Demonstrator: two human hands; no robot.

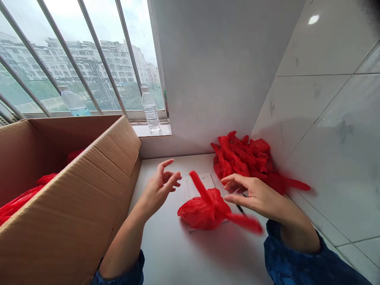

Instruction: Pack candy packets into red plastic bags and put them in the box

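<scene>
Paper sheet (188,191) — rows of small writing, too tiny to read — no legible text.

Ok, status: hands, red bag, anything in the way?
Left hand open, off the red bag. Right hand open, contact unclear. Bag between them, partly covering paper. Close by: cardboard box left, red pile beyond right hand.

We see a barred window (77,47), a grey wall (213,71) right of the window, and a white surface (166,253) below it.

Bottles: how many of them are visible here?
2: one bottle stands on the windowsill; the other bottle is behind the cardboard box, partly hidden. More could be hidden there.
</scene>
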